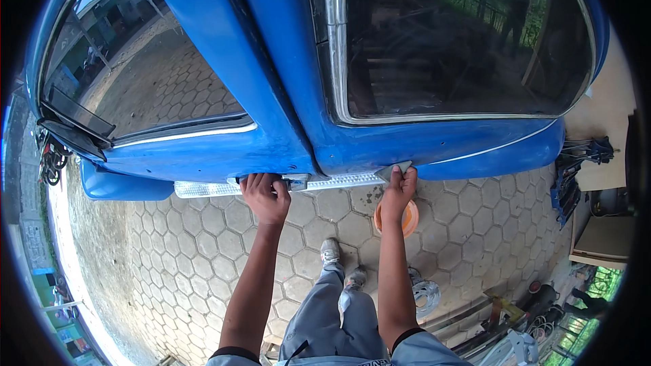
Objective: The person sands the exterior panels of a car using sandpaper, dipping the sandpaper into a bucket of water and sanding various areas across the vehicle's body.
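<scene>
My right hand (pixel 398 191) pinches a small grey sheet (pixel 386 174) between thumb and fingers; the sheet lies at the lower side of the blue body panel (pixel 366 146), below the dark window (pixel 461 41) and above the silver step strip (pixel 203 190); whether its whole face touches the paint I cannot tell. My left hand (pixel 264 196) is curled, fingers folded over, right beside the metal door handle (pixel 297 180); how firmly it grips anything there, if at all, the view does not show.

To work this sheet well, I judge that I should keep it flat under several fingertips rather than on one corner; a light, even pressure should follow the curve of the panel, and a hard edge could dig a line into it; short, overlapping strokes seem safest near the lower rim, where the metal turns under and the sheet might fold or catch. The left hand can serve as a steady brace; my feet stand on the paving (pixel 312 210), and the orange bucket (pixel 411 219) sits below my right forearm, so I should mind it when I shift my stance.
</scene>
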A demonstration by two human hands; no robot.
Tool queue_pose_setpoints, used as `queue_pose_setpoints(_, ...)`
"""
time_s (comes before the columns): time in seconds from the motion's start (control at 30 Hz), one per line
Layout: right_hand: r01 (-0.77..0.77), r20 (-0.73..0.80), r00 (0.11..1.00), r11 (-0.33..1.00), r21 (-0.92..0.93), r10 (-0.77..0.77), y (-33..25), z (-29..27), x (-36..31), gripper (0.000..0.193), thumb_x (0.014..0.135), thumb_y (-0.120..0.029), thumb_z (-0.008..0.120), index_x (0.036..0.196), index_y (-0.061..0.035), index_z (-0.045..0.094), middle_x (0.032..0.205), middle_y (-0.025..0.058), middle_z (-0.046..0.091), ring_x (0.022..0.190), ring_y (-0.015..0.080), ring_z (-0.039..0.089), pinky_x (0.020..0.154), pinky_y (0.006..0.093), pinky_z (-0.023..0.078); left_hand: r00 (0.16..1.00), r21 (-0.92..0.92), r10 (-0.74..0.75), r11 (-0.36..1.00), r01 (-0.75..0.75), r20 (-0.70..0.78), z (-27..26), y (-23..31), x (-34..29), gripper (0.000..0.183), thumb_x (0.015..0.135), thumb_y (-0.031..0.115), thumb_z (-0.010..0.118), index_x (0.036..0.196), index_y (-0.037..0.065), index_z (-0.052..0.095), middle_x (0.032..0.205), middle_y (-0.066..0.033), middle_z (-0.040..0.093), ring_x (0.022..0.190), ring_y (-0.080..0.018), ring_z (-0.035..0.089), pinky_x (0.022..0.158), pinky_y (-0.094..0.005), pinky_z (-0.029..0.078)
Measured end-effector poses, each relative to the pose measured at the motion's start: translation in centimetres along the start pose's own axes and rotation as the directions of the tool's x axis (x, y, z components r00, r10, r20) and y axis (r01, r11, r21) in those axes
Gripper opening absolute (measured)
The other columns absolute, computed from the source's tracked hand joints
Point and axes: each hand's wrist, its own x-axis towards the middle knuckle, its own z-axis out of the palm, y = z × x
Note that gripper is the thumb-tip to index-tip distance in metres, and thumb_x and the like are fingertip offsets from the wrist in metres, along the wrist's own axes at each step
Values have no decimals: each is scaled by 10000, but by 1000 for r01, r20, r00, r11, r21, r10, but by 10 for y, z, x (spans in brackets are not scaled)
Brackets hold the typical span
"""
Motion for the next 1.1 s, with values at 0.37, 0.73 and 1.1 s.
queue_pose_setpoints(0.37, 48, 20, 999, 970, -239, -44, 18, 6, -14, 145, 943, -52, 578, 955, -27, 435, 806, 39, 480, 702, 129, 443, 665, 285, 389, 975, -24, -137, 991, 135, -173, -9, 57, 28, 653, 1008, 338, 367, 1538, -2, 189, 1574, -298, 102, 1445, -462, 157, 1150, -572, 142)
queue_pose_setpoints(0.73, 84, 35, 996, 996, 26, -84, -11, 14, -1, 93, 986, -14, 530, 1005, -38, 442, 866, -10, 483, 744, 52, 423, 668, 213, 365, 1000, 89, 18, 996, -17, -6, 14, 18, -23, 667, 978, 291, 321, 1561, 14, 154, 1585, -337, 120, 1463, -535, 106, 1150, -600, 146)
queue_pose_setpoints(1.1, -193, -16, 981, 977, 90, 195, -4, 4, 6, 82, 944, -28, 567, 985, -45, 498, 812, -46, 465, 709, 42, 384, 642, 235, 340, 998, 153, 46, 988, -38, -50, 11, 8, -28, 634, 1021, 339, 254, 1539, -25, 208, 1588, -310, 154, 1472, -500, 131, 1165, -574, 151)
